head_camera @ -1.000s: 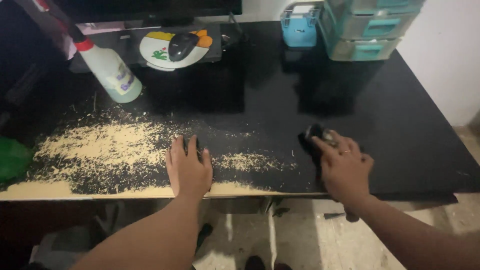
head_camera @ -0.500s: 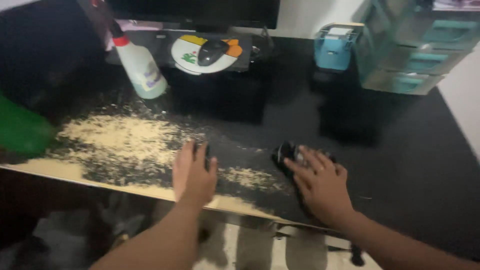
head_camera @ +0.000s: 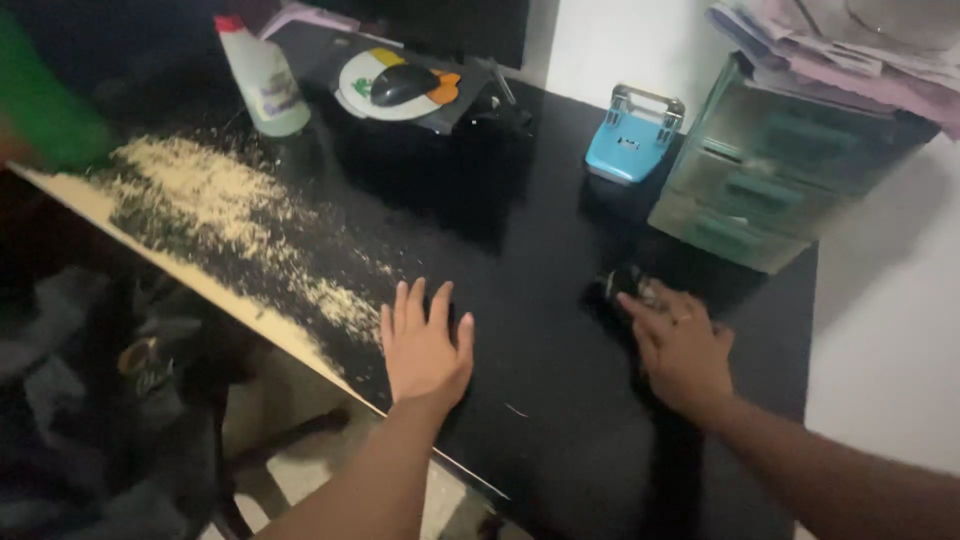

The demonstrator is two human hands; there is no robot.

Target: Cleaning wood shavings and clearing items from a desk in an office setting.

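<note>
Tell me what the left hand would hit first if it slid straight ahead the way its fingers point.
The left hand lies flat on the black desk, fingers pointing toward the back. Bare desktop lies ahead; the first thing is probably the dark stand holding the mouse, though depth is hard to judge.

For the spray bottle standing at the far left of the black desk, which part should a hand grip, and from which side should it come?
Probably the narrow neck just under the red trigger head of the spray bottle, coming from the front right. It stands upright, its body widens downward, and that side faces open desk. The sawdust lies in front of its base, and the mouse is well to the right.
</note>
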